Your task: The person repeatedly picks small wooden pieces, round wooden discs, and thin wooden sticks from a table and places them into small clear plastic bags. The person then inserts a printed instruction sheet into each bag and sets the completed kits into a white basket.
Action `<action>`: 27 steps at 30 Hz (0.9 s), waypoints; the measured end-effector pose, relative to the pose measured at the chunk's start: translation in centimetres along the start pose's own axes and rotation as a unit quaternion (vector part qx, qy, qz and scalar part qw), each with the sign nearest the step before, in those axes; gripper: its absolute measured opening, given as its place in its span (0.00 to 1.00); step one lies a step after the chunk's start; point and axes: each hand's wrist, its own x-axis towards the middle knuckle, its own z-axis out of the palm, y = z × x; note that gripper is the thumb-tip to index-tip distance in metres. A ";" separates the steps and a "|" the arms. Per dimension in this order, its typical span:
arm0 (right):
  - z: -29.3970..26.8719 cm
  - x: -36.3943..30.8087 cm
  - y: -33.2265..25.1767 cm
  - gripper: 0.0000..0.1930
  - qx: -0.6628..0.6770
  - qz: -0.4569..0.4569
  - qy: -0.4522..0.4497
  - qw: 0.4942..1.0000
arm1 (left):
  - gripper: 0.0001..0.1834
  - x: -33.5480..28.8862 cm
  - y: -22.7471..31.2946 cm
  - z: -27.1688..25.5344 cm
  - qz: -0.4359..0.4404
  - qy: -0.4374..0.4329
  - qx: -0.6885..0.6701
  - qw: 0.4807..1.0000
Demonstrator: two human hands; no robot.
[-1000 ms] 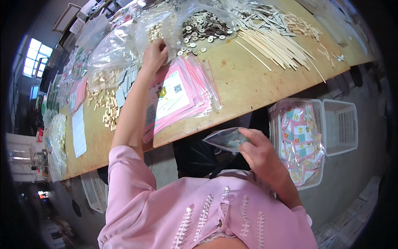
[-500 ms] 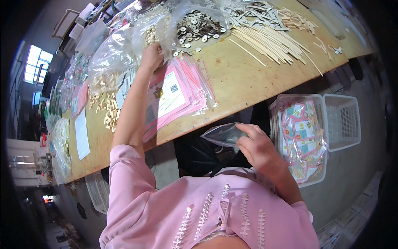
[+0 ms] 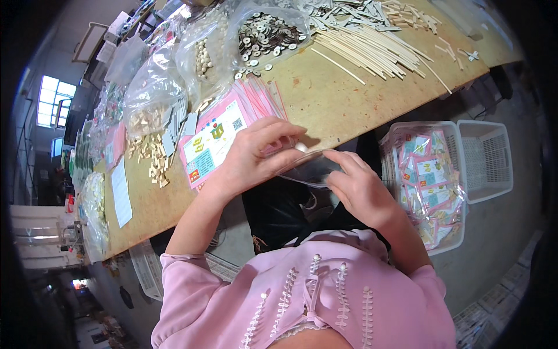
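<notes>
My right hand (image 3: 363, 189) pinches the edge of a clear plastic bag (image 3: 311, 174), whose mouth is spread over my lap near the table edge. At that mouth is my left hand (image 3: 264, 151), fingers curled around a small pale round bead (image 3: 301, 148). Under and beyond the left hand lies a stack of pink-edged printed bags (image 3: 209, 131) on the table. Farther back, a clear plastic sack holds more pale wooden beads (image 3: 203, 61). The left palm is hidden, so I cannot tell whether it holds more.
Dark and white round discs (image 3: 270, 38) spill from another sack. Thin wooden sticks (image 3: 372, 52) lie to its right, with small wood blocks (image 3: 157, 157) at left. Beside the wooden table (image 3: 325, 104), a white basket (image 3: 459, 232) holds filled packets, next to another basket (image 3: 488, 160).
My left hand has come back from the bead sack toward me, to the mouth of the clear bag, with a bead in its fingers. My right hand still holds the bag.
</notes>
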 end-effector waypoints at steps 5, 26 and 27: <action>-0.1 -0.6 0.2 0.04 0.001 0.010 -0.006 1.000 | 0.10 6.3 -7.1 -2.2 -0.015 0.112 0.135 0.984; -2.6 -2.8 2.5 0.04 -0.005 0.071 0.030 0.997 | 0.05 10.1 -5.4 1.2 -0.004 0.033 -0.020 0.999; -2.8 -2.8 2.7 0.04 -0.002 0.075 0.032 0.997 | 0.05 9.3 -2.3 1.9 -0.001 -0.032 -0.038 0.999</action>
